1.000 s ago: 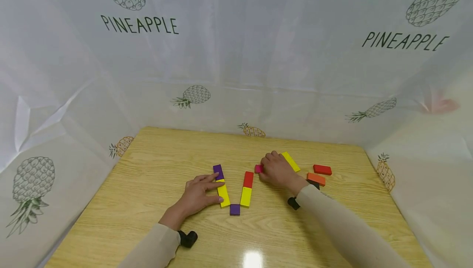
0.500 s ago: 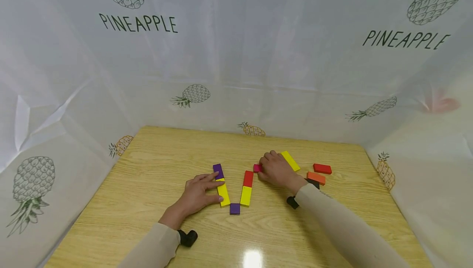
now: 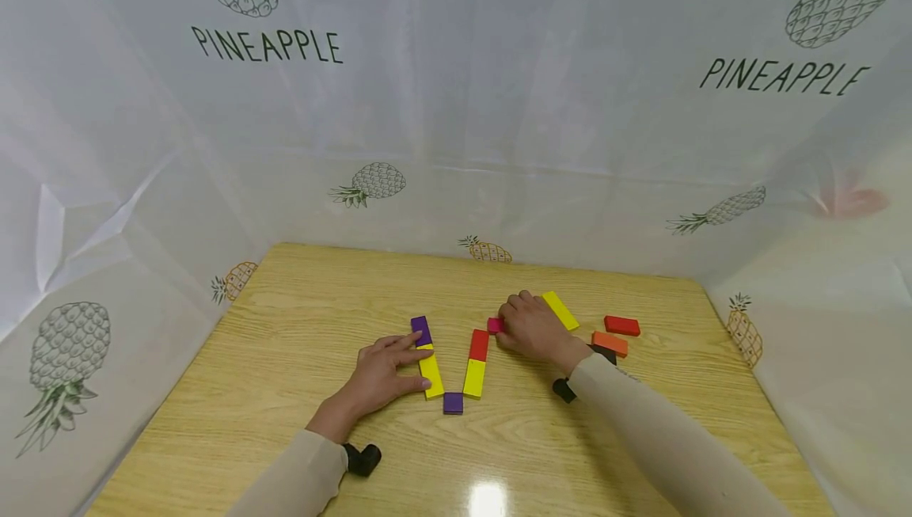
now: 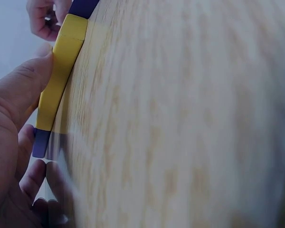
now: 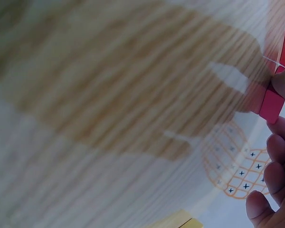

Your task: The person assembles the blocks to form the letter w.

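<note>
My left hand [image 3: 385,374] lies along a slanted row of a purple block [image 3: 421,331] and a yellow block [image 3: 431,374], fingers spread and nearly straight. Its thumb touches the yellow block in the left wrist view. Between the right hand's [image 3: 534,328] thumb and index finger is a small magenta block [image 5: 272,104], pinched at the top corner of a red block [image 3: 479,345]. That red block tops another yellow block [image 3: 473,379], forming a second slanted row. A purple block [image 3: 453,403] sits between the lower ends of both rows.
Beyond the right hand lies a loose yellow block [image 3: 560,310]. Farther right are a red block [image 3: 622,325] and an orange block [image 3: 609,344]. A white pineapple-printed curtain [image 3: 427,208] surrounds the wooden table [image 3: 321,287] at its back and sides.
The right hand has shifted slightly left with the magenta block, closing the small gap to the red block. My left hand holds still against its row.
</note>
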Available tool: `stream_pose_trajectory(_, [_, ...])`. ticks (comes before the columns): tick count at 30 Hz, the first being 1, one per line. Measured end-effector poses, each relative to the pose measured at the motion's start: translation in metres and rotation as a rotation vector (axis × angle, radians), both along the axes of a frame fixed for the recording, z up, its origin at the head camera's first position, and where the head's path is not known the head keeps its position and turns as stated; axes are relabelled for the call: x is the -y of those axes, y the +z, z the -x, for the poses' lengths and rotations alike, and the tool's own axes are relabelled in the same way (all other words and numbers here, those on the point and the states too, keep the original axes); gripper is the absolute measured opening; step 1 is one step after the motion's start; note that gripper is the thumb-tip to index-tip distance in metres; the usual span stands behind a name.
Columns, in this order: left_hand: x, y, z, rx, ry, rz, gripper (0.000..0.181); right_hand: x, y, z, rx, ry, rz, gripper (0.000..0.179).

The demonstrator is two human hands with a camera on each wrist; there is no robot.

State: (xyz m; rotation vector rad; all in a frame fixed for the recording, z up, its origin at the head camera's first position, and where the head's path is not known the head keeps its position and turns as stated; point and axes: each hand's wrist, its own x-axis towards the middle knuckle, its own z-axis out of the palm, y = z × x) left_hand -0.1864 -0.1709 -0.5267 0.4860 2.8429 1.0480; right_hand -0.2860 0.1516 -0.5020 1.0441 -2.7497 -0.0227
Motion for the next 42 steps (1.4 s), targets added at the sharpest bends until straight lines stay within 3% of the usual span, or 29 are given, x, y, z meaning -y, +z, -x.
stream_pose_trajectory(12, [-0.0001, -0.0012, 0.0001, 0.001, 0.004, 0.0, 0.053, 0.0011, 0.0009, 0.0001, 0.042, -0.011, 0.001, 0.03])
stream_pose_trajectory(42, [0.0004, 0.0007, -0.0019, 0.004, -0.007, 0.0, 0.05, 0.0008, -0.0022, 0.0009, 0.018, -0.004, 0.015, 0.03])
